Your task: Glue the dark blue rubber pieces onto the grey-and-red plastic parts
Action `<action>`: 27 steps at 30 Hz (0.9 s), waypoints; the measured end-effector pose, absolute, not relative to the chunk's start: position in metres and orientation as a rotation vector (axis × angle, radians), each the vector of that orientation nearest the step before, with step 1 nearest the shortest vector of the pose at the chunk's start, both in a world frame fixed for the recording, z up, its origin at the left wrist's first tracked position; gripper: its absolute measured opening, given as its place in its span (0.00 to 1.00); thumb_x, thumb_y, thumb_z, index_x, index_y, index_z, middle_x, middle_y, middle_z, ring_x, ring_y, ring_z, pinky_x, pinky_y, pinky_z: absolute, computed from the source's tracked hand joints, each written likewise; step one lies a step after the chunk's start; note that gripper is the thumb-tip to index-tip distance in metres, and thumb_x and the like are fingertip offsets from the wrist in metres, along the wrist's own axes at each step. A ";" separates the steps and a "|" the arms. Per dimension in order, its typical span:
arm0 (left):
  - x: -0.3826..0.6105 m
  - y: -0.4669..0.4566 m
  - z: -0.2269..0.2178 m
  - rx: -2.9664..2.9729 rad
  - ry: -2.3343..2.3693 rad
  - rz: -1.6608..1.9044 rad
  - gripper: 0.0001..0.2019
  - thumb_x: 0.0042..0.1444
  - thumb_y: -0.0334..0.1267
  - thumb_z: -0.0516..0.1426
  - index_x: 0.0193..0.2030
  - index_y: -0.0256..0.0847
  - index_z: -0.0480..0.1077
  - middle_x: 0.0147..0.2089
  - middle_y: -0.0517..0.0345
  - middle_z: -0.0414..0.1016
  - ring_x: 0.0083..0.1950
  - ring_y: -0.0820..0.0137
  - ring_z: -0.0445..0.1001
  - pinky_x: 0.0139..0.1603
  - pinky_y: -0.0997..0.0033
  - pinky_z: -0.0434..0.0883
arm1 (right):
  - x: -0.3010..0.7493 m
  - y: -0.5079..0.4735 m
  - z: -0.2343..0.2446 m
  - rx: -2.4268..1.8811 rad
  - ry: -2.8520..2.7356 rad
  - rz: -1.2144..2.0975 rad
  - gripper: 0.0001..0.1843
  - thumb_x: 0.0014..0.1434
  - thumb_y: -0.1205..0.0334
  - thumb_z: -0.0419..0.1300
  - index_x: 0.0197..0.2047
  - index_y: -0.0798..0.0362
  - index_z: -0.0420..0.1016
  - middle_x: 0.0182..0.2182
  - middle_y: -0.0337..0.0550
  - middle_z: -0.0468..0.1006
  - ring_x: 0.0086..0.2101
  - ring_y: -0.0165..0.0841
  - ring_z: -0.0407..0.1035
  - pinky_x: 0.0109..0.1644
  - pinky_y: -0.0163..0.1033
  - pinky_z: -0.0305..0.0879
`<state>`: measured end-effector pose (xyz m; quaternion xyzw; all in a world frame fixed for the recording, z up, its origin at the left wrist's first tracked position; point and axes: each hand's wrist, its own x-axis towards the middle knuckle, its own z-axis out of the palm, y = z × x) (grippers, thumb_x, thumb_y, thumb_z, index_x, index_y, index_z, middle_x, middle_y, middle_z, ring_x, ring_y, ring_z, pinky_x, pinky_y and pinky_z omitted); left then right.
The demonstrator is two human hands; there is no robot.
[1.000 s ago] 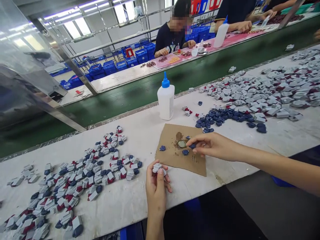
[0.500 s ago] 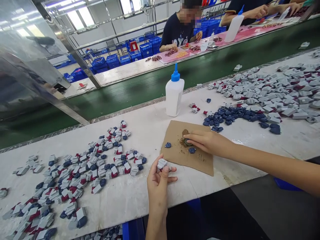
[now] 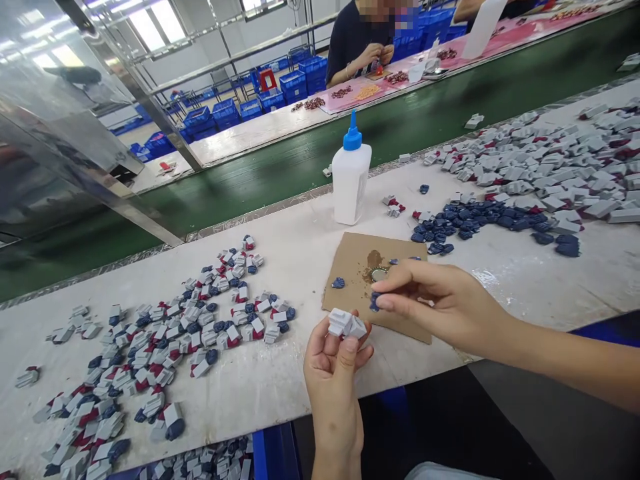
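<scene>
My left hand (image 3: 340, 360) pinches a light grey plastic piece (image 3: 345, 323) between thumb and fingers, above the near edge of a cardboard sheet (image 3: 345, 257). Just right of it, my right hand (image 3: 425, 293) grips a small dark blue piece (image 3: 375, 301) between thumb and forefinger, apart from the grey one. On the cardboard lie a bottle cap (image 3: 379, 275) beside a brown wet stain, another blue piece (image 3: 339, 283) at the left, and more blue bits partly behind my right hand.
A white bottle with a blue nozzle (image 3: 351, 177) stands behind the cardboard. Joined grey, red and blue pieces (image 3: 165, 340) spread left. Loose blue pieces (image 3: 465, 220) and a grey heap (image 3: 560, 167) lie right. Beyond runs a green belt (image 3: 260, 187), with a co-worker (image 3: 355, 50) across it.
My right hand has left the bottle cap and come toward my left hand, now with a blue piece in its fingers. My left hand has shifted slightly right with the grey piece.
</scene>
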<state>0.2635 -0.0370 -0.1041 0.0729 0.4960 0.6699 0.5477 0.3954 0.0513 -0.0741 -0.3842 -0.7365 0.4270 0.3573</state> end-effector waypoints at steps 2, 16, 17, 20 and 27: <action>0.266 -0.038 -0.103 0.184 1.179 1.610 0.20 0.38 0.39 0.70 0.40 0.40 0.73 0.42 0.52 0.81 0.42 0.67 0.80 0.36 0.78 0.75 | 0.391 0.044 -0.071 -0.961 -1.855 1.163 0.11 0.57 0.52 0.60 0.34 0.51 0.74 0.26 0.41 0.74 0.26 0.30 0.69 0.26 0.31 0.67; 0.268 -0.039 -0.105 0.220 1.157 1.665 0.17 0.36 0.38 0.71 0.36 0.44 0.77 0.34 0.58 0.81 0.39 0.72 0.80 0.35 0.84 0.73 | 0.386 0.035 -0.078 -0.804 -1.929 1.027 0.04 0.59 0.63 0.59 0.35 0.53 0.72 0.28 0.40 0.76 0.29 0.27 0.72 0.28 0.27 0.67; 0.268 -0.039 -0.105 0.235 1.153 1.673 0.16 0.36 0.38 0.71 0.35 0.43 0.77 0.34 0.58 0.81 0.39 0.72 0.80 0.35 0.84 0.73 | 0.385 0.035 -0.078 -0.791 -1.944 0.991 0.03 0.59 0.64 0.59 0.34 0.54 0.71 0.27 0.39 0.76 0.27 0.26 0.71 0.27 0.26 0.65; 0.270 -0.038 -0.108 0.275 1.155 1.709 0.14 0.39 0.37 0.70 0.35 0.43 0.76 0.33 0.59 0.81 0.36 0.74 0.80 0.33 0.85 0.73 | 0.380 0.033 -0.079 -0.743 -1.952 0.902 0.04 0.59 0.67 0.58 0.31 0.54 0.70 0.24 0.36 0.72 0.23 0.22 0.65 0.24 0.25 0.60; 0.265 -0.034 -0.111 0.238 1.177 1.763 0.13 0.41 0.38 0.69 0.35 0.41 0.76 0.34 0.58 0.81 0.34 0.76 0.79 0.32 0.85 0.73 | 0.361 0.024 -0.099 -0.762 -1.786 0.901 0.07 0.61 0.67 0.56 0.30 0.53 0.69 0.22 0.35 0.69 0.24 0.23 0.65 0.26 0.27 0.61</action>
